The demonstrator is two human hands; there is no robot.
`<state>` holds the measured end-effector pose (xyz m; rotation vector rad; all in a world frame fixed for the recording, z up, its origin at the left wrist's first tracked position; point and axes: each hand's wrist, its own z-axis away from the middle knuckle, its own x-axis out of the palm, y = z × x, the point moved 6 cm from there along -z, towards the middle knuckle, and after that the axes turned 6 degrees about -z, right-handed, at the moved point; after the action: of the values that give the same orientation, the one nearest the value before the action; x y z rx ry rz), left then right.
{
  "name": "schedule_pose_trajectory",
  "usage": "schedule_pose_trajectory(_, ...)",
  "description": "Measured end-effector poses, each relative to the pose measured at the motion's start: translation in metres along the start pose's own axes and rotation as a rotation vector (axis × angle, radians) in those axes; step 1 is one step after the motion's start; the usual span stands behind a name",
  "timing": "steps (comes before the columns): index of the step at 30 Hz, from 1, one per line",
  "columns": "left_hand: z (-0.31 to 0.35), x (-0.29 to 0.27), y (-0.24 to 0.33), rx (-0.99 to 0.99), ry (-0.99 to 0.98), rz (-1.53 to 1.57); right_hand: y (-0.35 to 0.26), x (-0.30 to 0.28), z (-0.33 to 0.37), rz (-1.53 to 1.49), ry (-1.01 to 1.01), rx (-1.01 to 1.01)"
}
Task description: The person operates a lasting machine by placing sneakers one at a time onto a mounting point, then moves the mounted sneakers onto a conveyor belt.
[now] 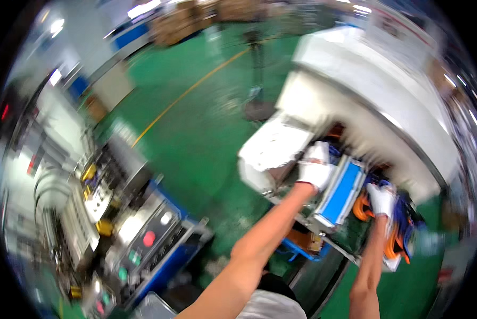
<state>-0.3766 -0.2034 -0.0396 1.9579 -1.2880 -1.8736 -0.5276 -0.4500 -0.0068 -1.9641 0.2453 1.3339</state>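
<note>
My left hand (317,167), in a white glove, reaches to the bristle-fringed opening of a white machine (350,87). Its fingertips are by a dark blue and reddish piece (334,143), half hidden under the bristles; blur hides how the fingers lie. Between my hands slopes a bright blue strip (342,192) in a pale metal frame. My right hand (382,199), also in a white glove, is closed at a limp orange and dark blue piece (362,206), whose kind I cannot make out. More orange and dark blue pieces (400,228) hang beside that wrist.
To the left stands a machine with a control panel (149,239) of coloured buttons. A thin black stand (257,69) with a round base is on the green floor (212,122). Below the bench is a blue-framed holder (305,247). Cardboard boxes (177,24) are stacked far back.
</note>
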Motion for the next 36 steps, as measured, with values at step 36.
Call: schedule_pose_trajectory(36,1.227,-0.161,-0.017,-2.132,0.801,-0.027,-0.286,0.237,0.879,-0.049,-2.002,-1.243)
